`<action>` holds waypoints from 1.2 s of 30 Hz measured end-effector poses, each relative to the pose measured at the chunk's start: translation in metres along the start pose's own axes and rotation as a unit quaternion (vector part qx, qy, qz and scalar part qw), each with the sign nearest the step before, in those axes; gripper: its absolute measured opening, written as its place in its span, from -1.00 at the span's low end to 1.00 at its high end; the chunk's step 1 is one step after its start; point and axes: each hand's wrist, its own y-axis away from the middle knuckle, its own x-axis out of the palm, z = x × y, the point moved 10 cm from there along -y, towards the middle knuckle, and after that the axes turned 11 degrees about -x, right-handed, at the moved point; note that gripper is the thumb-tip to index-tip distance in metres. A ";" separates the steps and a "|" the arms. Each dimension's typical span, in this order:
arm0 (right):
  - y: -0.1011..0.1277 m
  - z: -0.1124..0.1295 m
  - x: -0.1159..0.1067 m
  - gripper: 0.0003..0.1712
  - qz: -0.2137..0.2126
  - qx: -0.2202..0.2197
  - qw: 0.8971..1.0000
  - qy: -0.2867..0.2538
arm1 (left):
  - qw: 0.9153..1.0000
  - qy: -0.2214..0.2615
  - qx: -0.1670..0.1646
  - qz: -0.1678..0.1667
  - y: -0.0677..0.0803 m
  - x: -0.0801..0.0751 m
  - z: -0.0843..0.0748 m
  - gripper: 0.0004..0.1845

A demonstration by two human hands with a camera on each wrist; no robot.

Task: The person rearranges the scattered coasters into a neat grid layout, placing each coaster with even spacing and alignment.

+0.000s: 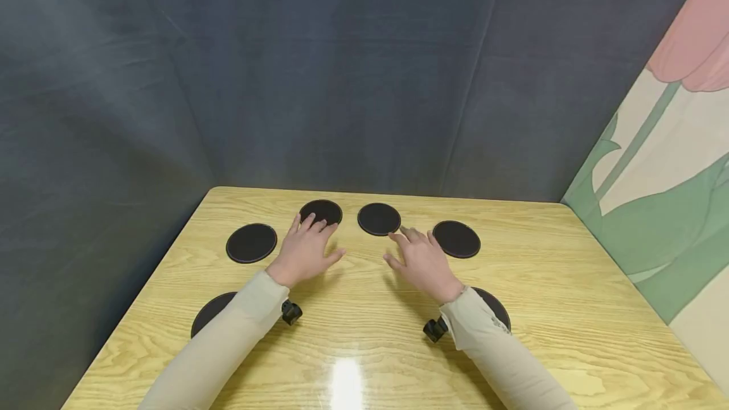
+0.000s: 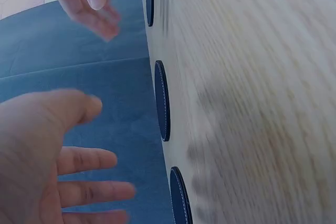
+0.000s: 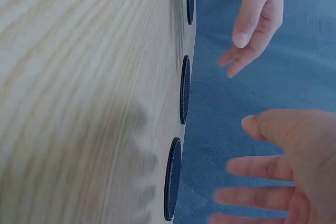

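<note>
Both hands hover over a wooden table with fingers spread and nothing held. In the head view the left hand (image 1: 304,252) reaches toward the far edge, its fingertips overlapping a round black coaster (image 1: 320,209). The right hand (image 1: 421,262) is to its right, fingertips between a second coaster (image 1: 378,219) and a third coaster (image 1: 457,239). The left wrist view has the left hand (image 2: 58,156) above the tabletop, its shadow on the wood. From the right wrist, the right hand (image 3: 278,166) likewise appears raised, thumb apart from the fingers.
More black coasters lie in an arc: one at left (image 1: 252,243), one partly under the left sleeve (image 1: 211,314), one partly behind the right sleeve (image 1: 494,309). A dark curtain (image 1: 342,81) hangs behind the wooden table (image 1: 364,309). A flower-patterned panel (image 1: 672,144) stands at right.
</note>
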 end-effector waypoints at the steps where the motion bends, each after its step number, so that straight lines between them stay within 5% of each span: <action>1: 0.000 0.001 -0.001 -0.44 -0.002 -0.003 1.000 -0.003 | 1.000 -0.001 0.003 -0.005 0.000 -0.001 -0.001 -0.36; 7: 0.001 0.000 0.000 -0.72 0.020 0.012 0.999 -0.043 | 1.000 0.022 -0.007 -0.012 -0.001 -0.005 -0.003 -0.61; 21: -0.028 0.011 -0.005 -0.81 0.076 0.004 0.974 -0.213 | 0.988 0.125 -0.034 0.080 -0.016 -0.016 0.013 -0.70; 24: -0.042 0.009 -0.004 -0.75 0.085 0.004 0.954 -0.287 | 0.982 0.158 -0.034 0.096 -0.025 -0.024 0.017 -0.70; 28: -0.064 0.002 0.002 -0.62 0.097 0.023 0.908 -0.406 | 0.973 0.196 -0.033 0.118 -0.037 -0.032 0.022 -0.68; 36: -0.104 -0.015 -0.001 -0.54 0.053 0.056 0.837 -0.541 | 0.946 0.287 -0.038 0.144 -0.060 -0.045 0.032 -0.62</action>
